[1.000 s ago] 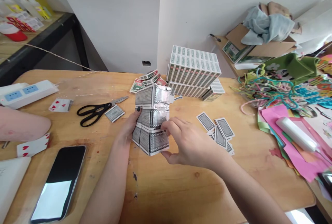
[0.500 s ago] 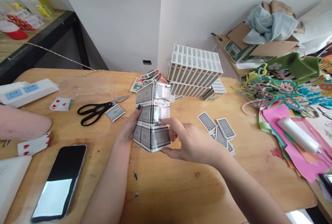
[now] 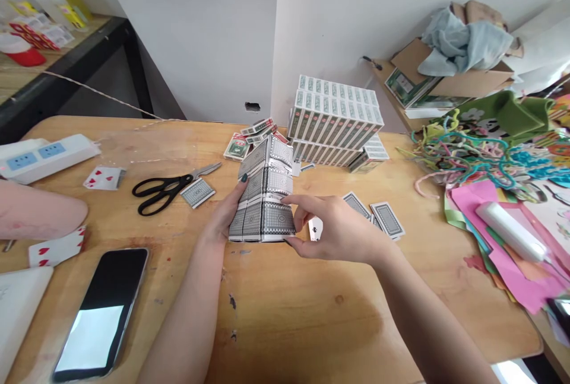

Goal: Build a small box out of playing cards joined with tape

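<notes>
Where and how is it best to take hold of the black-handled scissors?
Probably by the black handles, coming from the near left: they lie spread on that side, while the blades point away to the right, past a patterned card. The scissors lie flat, so reach from above. The left hand is nearer but holds the card structure.

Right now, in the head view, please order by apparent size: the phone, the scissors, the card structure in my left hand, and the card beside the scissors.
1. Phone
2. Card structure
3. Scissors
4. Card beside the scissors
Nearness to the camera may enlarge the phone.
</notes>
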Demonstrator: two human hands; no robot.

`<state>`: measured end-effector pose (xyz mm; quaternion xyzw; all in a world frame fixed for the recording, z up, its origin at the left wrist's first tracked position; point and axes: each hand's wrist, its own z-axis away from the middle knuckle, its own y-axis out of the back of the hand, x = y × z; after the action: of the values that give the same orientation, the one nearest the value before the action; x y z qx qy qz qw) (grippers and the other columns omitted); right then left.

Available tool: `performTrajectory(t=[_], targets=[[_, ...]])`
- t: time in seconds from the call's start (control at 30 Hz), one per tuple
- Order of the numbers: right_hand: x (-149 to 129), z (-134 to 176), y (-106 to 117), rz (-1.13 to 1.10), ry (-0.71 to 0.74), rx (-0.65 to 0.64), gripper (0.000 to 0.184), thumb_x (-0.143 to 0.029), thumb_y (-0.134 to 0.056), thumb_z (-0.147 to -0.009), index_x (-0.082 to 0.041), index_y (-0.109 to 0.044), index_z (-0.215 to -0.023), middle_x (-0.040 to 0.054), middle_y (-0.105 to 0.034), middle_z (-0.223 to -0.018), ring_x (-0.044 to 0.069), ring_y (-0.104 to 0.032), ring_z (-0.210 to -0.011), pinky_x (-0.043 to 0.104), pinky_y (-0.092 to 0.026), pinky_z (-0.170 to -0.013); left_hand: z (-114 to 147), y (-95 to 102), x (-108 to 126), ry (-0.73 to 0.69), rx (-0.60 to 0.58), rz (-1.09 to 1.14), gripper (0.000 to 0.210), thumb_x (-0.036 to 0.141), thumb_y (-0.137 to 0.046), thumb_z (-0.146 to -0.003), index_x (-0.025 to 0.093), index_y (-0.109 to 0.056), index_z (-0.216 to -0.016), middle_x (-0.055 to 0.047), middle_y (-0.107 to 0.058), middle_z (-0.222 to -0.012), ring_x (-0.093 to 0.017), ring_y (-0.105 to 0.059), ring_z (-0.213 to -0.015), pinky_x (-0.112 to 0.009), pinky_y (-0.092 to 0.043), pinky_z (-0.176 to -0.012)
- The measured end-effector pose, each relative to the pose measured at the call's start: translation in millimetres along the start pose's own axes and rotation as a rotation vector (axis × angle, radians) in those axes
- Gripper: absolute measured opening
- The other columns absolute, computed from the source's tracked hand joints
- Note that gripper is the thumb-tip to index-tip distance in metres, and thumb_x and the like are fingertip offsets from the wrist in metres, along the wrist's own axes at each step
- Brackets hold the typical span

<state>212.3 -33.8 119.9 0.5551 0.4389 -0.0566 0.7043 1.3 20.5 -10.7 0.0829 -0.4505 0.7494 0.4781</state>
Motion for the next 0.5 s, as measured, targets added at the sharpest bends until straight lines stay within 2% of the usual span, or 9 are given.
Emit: performTrajectory(t=[0.13, 0.33, 0.5], targets=[[-2.0, 0.5, 0.7, 0.053, -0.017, -0.013, 0.048, -0.022, -0.061, -0.073, -0.014, -0.054, -0.12, 0.0004, -0.069, -0.079, 0.015, -0.064, -0.07, 0.029, -0.05, -0.07, 0.8, -1.6, 0.1, -0.007, -0.001, 0.0, 0.042, 0.044, -0.062, -0.083, 0.016, -0.066, -0.115, -0.009, -0.074, -0.1, -0.026, -0.07, -0.093, -0.035, -0.055, -0.085], [-8.0, 1.0, 3.0, 0.113, -0.021, -0.047, 0.034, -0.024, -0.061, -0.074, -0.016, -0.059, -0.107, 0.0, -0.069, -0.079, 0.017, -0.064, -0.069, 0.03, -0.048, -0.067, 4.1, -4.8, 0.0, -0.032, -0.024, -0.023, 0.04, 0.041, -0.063, -0.083, 0.015, -0.066, -0.113, -0.009, -0.075, -0.099, -0.026, -0.07, -0.093, -0.035, -0.054, -0.086], [-10.1, 0.4, 3.2, 0.132, -0.017, -0.044, 0.029, -0.025, -0.061, -0.075, -0.017, -0.058, -0.103, -0.0003, -0.068, -0.078, 0.016, -0.063, -0.069, 0.028, -0.047, -0.066, 4.3, -5.4, -0.4, -0.033, -0.047, -0.025, 0.041, 0.042, -0.063, -0.083, 0.015, -0.066, -0.114, -0.009, -0.075, -0.099, -0.026, -0.07, -0.092, -0.035, -0.055, -0.086]])
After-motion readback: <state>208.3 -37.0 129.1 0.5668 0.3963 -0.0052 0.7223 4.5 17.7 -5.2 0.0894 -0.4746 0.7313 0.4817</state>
